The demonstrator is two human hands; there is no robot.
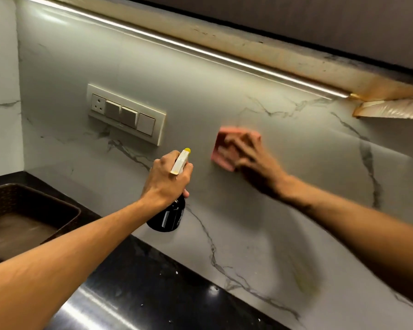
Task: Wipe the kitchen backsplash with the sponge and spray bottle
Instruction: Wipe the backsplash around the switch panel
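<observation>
Sponge pressed on backsplash under right grip, splayed flat; left grip clutches spray bottle, nozzle aimed just left of sponge.

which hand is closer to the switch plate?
Left. The left hand, gripping the spray bottle, is just below and right of the switch plate. The right hand, pressing the sponge on the backsplash, is farther right.

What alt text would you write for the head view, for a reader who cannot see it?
A person's right hand presses a pink sponge against the marble backsplash, while the left hand grips a black spray bottle near a switch panel.
</observation>
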